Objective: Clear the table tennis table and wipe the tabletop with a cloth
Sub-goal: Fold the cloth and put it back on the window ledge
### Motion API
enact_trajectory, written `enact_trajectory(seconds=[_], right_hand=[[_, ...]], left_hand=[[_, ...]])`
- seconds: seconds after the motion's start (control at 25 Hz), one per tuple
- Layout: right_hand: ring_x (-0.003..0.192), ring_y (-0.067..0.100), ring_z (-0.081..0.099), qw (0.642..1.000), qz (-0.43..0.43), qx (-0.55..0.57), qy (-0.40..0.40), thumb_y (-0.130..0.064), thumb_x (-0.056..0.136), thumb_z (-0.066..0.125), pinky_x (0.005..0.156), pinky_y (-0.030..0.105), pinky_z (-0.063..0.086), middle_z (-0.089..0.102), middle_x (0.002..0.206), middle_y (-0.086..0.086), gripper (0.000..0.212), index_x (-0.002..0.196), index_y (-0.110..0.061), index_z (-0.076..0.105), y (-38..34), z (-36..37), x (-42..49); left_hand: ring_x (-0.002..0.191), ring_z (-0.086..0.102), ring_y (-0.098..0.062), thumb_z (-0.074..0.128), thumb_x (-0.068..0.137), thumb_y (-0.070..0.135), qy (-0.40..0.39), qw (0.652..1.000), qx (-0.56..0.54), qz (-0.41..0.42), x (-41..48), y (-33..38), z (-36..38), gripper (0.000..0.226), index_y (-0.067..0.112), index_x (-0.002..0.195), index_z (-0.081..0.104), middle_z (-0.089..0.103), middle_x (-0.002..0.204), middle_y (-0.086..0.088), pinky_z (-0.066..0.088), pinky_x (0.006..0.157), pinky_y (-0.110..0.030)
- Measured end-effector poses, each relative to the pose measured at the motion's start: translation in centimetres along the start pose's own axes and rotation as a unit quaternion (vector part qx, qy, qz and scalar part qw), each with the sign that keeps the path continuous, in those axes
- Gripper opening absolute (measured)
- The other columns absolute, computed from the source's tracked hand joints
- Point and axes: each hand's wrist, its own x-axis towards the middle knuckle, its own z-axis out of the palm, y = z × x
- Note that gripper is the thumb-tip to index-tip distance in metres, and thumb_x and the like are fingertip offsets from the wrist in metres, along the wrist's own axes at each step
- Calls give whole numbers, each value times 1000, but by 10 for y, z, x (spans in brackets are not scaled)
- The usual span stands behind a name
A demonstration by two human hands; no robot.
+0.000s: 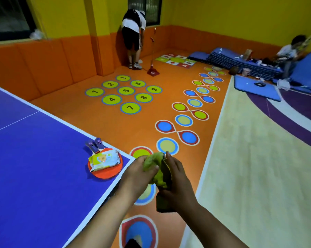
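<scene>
A crumpled green cloth is held in both hands, just off the near right corner of the blue table tennis table. My left hand grips its left side and my right hand holds its right side, with a dark part of the cloth hanging below. On the table corner lie two paddles with a red face up and striped handles pointing away. A pack of wet wipes rests on top of them.
The orange floor beyond the table has painted numbered circles. A person stands bent over by the far wall beside a red dustpan. Blue mats and another seated person are at far right.
</scene>
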Motion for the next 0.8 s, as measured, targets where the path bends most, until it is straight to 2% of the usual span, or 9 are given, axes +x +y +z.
enact_trajectory(seconds=[0.08,0.12,0.28,0.36,0.44,0.52,0.64,0.72,0.8], right_hand=[[130,-2,31,1000,23,1,-13,-14,62,70,94,1,30,16,145,-30,110,144,-51,8,15,-9,52],[133,-2,28,1000,27,7,-14,-17,62,73,99,3,29,15,148,-26,109,144,-48,8,23,-13,77],[144,4,16,998,56,20,-5,-48,63,75,114,33,31,13,155,-15,113,152,-33,6,60,-28,164],[144,6,19,997,70,19,4,-55,65,73,111,34,36,14,157,-12,114,151,-36,2,80,-34,193],[141,7,25,996,87,6,5,-55,68,72,106,21,35,19,156,-9,109,146,-43,-3,105,-41,234],[139,10,31,996,84,-13,11,-50,71,72,101,13,29,28,153,-5,102,144,-42,1,135,-47,285],[136,11,34,997,80,4,-8,-34,76,77,102,19,29,37,145,-6,94,147,-32,15,178,-52,369],[131,10,37,998,41,13,-39,-34,74,74,103,24,32,39,138,-11,90,146,-31,21,200,-55,425],[128,5,33,995,-4,5,-101,-35,73,68,102,18,28,36,135,-15,85,146,-31,25,220,-61,488]], left_hand=[[80,63,-9,66,81,32,13,1000,1,-5,60,9,0,18,26,97,62,66,85,8,50,69,-29],[76,62,-12,67,80,30,17,1000,1,-1,90,14,-2,14,25,93,62,65,80,9,49,67,-30],[74,63,-7,64,75,26,-16,1000,1,13,193,33,2,11,29,85,64,67,76,12,51,68,-33],[79,61,-7,61,71,26,-21,999,33,20,229,36,7,14,32,83,63,66,81,12,51,71,-34],[82,58,-9,54,64,28,-10,997,65,29,272,36,14,16,37,75,60,62,83,12,49,72,-37],[80,57,-11,51,61,28,6,996,84,18,318,33,20,16,41,70,55,60,83,12,49,70,-38],[84,59,-16,53,62,30,46,993,112,2,388,29,29,13,39,72,54,60,85,9,48,72,-37],[90,59,-16,59,68,31,75,986,149,-21,429,29,33,13,35,80,61,62,91,9,46,75,-32],[93,59,-15,65,73,27,116,978,165,-59,471,34,37,14,31,86,64,62,94,9,42,74,-29]])
